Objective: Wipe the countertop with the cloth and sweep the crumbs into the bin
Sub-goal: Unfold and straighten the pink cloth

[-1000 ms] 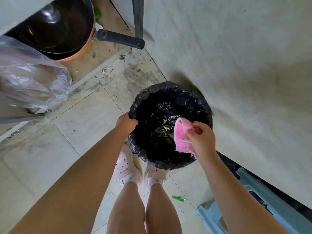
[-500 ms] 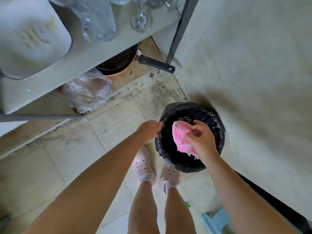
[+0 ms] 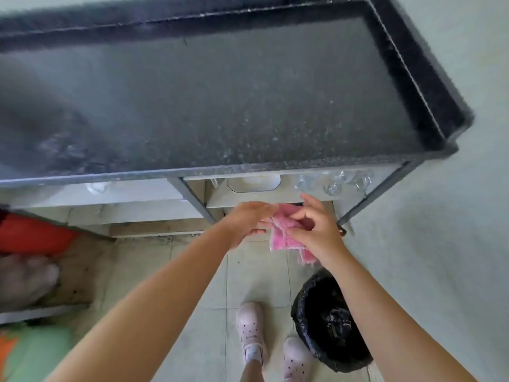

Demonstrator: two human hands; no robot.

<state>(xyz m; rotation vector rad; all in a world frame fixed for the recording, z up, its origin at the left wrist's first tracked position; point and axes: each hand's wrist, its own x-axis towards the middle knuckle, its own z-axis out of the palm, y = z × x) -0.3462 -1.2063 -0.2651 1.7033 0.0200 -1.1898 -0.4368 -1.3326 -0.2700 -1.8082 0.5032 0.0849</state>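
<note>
- Holding the pink cloth (image 3: 285, 234) between both hands, I have it in the middle of the frame, just below the front edge of the countertop (image 3: 220, 106) and in front of the shelves under it.
- My right hand (image 3: 316, 230) grips the cloth from the right side, thumb and curled fingers pinching the fabric; a corner of it hangs below my wrist.
- My left hand (image 3: 248, 220) meets the cloth from the left, its fingertips on the top edge. The hand is blurred, so I cannot tell for sure whether it is pinching the cloth or only touching it.
- The countertop fills the upper half of the frame: a dark speckled slab with a raised rim along the back and right side. Pale flecks are scattered over its right half, and a smeared patch sits at the middle left.
- The bin (image 3: 327, 321), lined with a black bag, stands on the tiled floor (image 3: 248, 271) at the lower right of the frame, under my right forearm and well below the cloth. Light bits lie inside it.
- My two pale shoes (image 3: 250, 326) are at the bottom centre, just left of the bin.
- Glasses (image 3: 333, 183) and a white container (image 3: 253, 183) sit on the shelf directly beneath the slab.
- Something red (image 3: 33, 235) shows at the left edge, too blurred for me to identify.
</note>
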